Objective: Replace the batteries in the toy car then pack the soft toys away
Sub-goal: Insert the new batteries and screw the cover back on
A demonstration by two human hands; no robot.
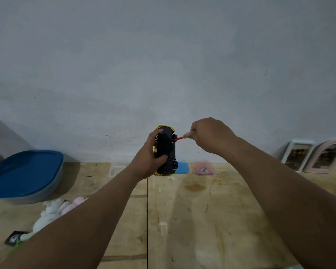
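Midair, left hand [147, 154] gripping toy car [166, 150] (underside showing), right hand [211, 134] pinching screwdriver [179, 138]

A big blue tub [25, 175] sits on the wooden floor [211, 220] by the wall [163, 65]; two picture frames [314, 156] lean against that wall.

No legible text on anything

Both my forearms bare to the frame edge; no sleeve visible; left hand [146, 158] and right hand [211, 133] ungloved.
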